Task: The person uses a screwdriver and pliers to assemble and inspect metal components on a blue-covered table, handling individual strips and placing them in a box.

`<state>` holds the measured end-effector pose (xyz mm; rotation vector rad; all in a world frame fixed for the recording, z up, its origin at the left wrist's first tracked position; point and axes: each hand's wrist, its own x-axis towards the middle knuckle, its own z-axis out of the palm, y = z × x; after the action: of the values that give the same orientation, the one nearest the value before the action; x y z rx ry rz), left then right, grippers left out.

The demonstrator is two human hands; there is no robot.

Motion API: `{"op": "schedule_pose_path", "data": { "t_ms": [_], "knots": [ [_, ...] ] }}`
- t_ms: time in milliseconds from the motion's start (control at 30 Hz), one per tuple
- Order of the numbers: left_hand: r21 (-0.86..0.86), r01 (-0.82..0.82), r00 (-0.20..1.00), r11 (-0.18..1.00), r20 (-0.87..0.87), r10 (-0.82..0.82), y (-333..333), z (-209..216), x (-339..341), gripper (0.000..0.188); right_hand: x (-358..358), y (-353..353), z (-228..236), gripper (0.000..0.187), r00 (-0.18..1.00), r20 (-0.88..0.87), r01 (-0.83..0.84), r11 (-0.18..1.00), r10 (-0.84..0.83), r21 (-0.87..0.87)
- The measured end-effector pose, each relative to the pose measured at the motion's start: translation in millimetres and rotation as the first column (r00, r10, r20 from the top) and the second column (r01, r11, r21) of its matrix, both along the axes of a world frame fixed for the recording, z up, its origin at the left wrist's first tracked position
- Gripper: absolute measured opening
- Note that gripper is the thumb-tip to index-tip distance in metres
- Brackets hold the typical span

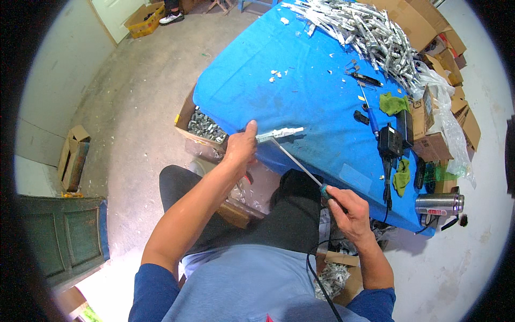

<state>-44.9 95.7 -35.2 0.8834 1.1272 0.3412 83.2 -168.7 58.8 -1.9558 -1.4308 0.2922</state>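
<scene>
White part (282, 132): over table (257, 80) edge, one end pinched in left hand (242, 145); probably light, stiff, brittle; best held mid-body. Screwdriver (298, 163): handle gripped, right hand (350, 213) closed.

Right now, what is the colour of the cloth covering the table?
The cloth is bright blue; it shows best in the head view.

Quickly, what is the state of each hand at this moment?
Left hand: closed, holding a slim white part.
Right hand: closed, holding a screwdriver.
</scene>
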Motion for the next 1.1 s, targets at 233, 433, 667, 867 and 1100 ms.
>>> {"op": "schedule_pose_path", "data": {
  "t_ms": [233, 433, 667, 867, 1100],
  "knots": [
    [0.009, 0.012, 1.0, 1.0, -0.004, -0.012, 1, -2, -2, 0.048, 3, 2, 8, 0.029, 0.983, -0.176, 0.016, 0.988, -0.044, -0.155],
    [0.0, -0.005, 1.0, 1.0, 0.009, 0.005, -3, 10, -2, 0.049, 14, 10, 18, 0.031, 0.968, -0.241, 0.003, 0.969, -0.064, -0.246],
    [0.016, -0.047, 0.999, 0.999, 0.0, 0.047, -1, 4, 0, 0.051, 8, 20, 26, 0.03, 0.996, -0.093, -0.016, 0.98, -0.002, -0.196],
    [0.154, -0.015, 0.997, 0.988, -0.075, 0.027, -1, -5, 4, 0.059, 0, 24, 25, 0.032, 0.999, 0.033, 0.035, 0.978, -0.029, -0.206],
    [0.166, 0.041, 0.997, 0.985, -0.067, -0.03, 2, -5, -1, 0.049, 27, 26, 16, 0.038, 0.988, 0.069, -0.128, 0.98, 0.14, -0.154]
  ]
}}
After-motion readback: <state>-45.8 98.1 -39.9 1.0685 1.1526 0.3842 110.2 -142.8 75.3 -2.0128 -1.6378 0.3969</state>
